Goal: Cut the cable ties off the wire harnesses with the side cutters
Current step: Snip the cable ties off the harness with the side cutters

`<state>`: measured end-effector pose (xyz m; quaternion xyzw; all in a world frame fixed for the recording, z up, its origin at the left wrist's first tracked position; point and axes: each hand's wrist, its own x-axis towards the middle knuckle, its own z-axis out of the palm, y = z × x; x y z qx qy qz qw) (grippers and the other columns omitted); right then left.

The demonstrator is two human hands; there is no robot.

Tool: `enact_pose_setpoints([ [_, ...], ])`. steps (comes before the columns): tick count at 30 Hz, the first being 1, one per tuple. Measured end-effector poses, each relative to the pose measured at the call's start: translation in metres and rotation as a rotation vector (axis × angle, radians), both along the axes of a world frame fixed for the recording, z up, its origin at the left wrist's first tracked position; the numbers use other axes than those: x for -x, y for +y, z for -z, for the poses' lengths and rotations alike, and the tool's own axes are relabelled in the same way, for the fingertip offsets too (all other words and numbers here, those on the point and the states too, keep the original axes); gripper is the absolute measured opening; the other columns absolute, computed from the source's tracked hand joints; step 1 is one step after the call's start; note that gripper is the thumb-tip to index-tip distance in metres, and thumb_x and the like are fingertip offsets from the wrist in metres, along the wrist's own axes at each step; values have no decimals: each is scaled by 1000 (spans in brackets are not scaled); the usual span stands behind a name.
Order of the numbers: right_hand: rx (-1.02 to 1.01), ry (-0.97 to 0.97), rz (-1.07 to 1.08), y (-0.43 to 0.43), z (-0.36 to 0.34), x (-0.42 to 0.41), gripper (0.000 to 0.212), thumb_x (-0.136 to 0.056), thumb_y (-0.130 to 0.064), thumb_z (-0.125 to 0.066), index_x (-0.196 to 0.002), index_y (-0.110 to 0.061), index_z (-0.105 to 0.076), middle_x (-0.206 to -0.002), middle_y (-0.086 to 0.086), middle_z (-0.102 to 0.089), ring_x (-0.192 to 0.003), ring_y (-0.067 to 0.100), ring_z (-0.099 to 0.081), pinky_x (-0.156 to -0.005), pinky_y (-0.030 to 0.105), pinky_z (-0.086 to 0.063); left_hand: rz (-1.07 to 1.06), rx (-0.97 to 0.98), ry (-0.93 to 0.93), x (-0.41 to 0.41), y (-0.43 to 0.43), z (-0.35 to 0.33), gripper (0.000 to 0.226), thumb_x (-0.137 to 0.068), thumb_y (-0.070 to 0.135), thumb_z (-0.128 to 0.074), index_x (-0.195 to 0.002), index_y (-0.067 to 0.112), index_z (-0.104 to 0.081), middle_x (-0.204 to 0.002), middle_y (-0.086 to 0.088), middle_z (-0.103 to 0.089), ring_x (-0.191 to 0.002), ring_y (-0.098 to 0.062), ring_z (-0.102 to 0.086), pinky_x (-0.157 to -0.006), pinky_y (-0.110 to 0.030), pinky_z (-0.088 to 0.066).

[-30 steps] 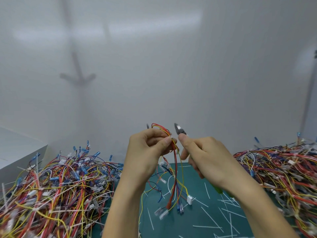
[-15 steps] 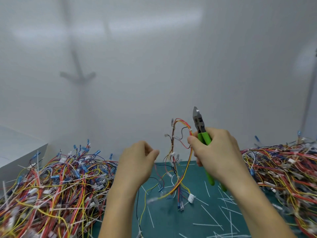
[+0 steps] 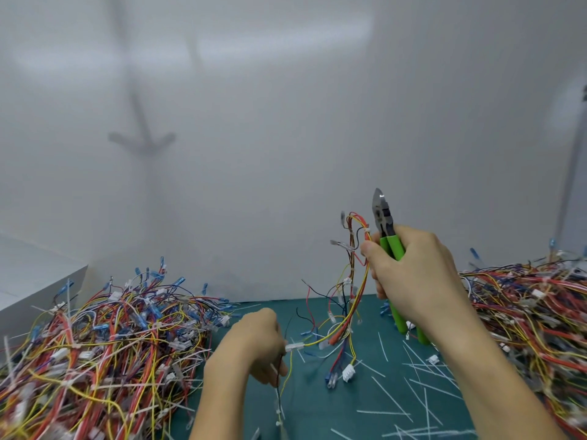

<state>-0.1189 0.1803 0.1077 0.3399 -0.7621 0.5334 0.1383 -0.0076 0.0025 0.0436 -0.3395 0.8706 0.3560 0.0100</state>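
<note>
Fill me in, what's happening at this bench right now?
A person is working on one wire harness. The right hand grips green-handled side cutters, tip up, and pinches the harness's top under the thumb. The left hand, lower down, holds its trailing wires. A left pile and a right pile of harnesses flank the green mat, littered with cut cable ties.

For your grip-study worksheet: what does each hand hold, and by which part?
The right hand grips the cutters by their green handles and pinches the harness near its top; the left hand holds its lower wires.
</note>
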Motion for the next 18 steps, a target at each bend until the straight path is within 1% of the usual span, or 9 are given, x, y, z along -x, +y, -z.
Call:
enact_pose_setpoints([
  [2,-21,4,-5,0,0,0,23,-93,-31,-62,-77,-15,-62,-66,9,-66,-70,35,-65,-69,46,-57,-31,-93,126,1,0,-4,14,-92,2,-37,-83,3,-47,-74,-17,-75,-55,-31,-70,-48,-29,-54],
  [4,-49,11,-10,1,0,1,23,-93,-31,-62,-77,-15,-63,-67,9,-66,-71,35,-65,-70,45,-57,-80,-177,283,4,2,-7,15,-97,6,-30,-87,3,-41,-73,-20,-73,-53,-34,-69,-46,-29,-53],
  [6,-95,21,-13,2,0,2,23,-92,-32,-62,-77,-15,-63,-66,8,-66,-70,34,-64,-68,42,-56,-147,-257,437,6,3,-9,15,-102,11,-27,-93,5,-37,-73,-18,-74,-52,-35,-68,-46,-33,-56],
  [7,-127,26,-11,2,1,2,23,-91,-33,-62,-77,-15,-63,-65,7,-65,-71,33,-64,-67,40,-55,-182,-297,513,7,4,-11,14,-103,13,-29,-95,7,-38,-72,-15,-74,-55,-36,-68,-49,-36,-58],
  [9,-195,32,3,3,2,4,23,-90,-35,-61,-78,-16,-62,-67,5,-64,-72,31,-61,-65,35,-50,-245,-413,682,5,7,-16,9,-104,10,-36,-100,5,-42,-66,-11,-73,-59,-36,-70,-53,-39,-61],
  [11,-258,27,12,5,3,5,24,-90,-37,-61,-78,-16,-61,-68,4,-63,-73,31,-59,-63,32,-46,-277,-521,833,2,7,-24,5,-100,2,-48,-104,0,-49,-65,-12,-72,-59,-29,-72,-49,-32,-59],
  [13,-326,23,8,6,3,5,24,-89,-37,-61,-77,-16,-61,-70,6,-62,-74,31,-59,-64,32,-46,-285,-604,945,-3,6,-31,16,-93,-5,-58,-107,-3,-53,-74,-15,-72,-61,-23,-73,-52,-24,-58],
  [15,-391,21,-12,7,3,5,23,-89,-37,-60,-76,-17,-60,-70,5,-62,-73,31,-61,-65,35,-48,-289,-658,1013,-7,5,-36,26,-86,-7,-65,-109,-3,-56,-80,-17,-73,-64,-19,-73,-56,-20,-57],
  [18,-496,32,-32,8,4,3,23,-88,-37,-60,-75,-18,-59,-67,2,-61,-72,31,-62,-65,36,-50,-278,-721,1080,-11,5,-41,28,-83,-6,-67,-109,-3,-60,-84,-14,-76,-71,-17,-74,-60,-19,-57],
])
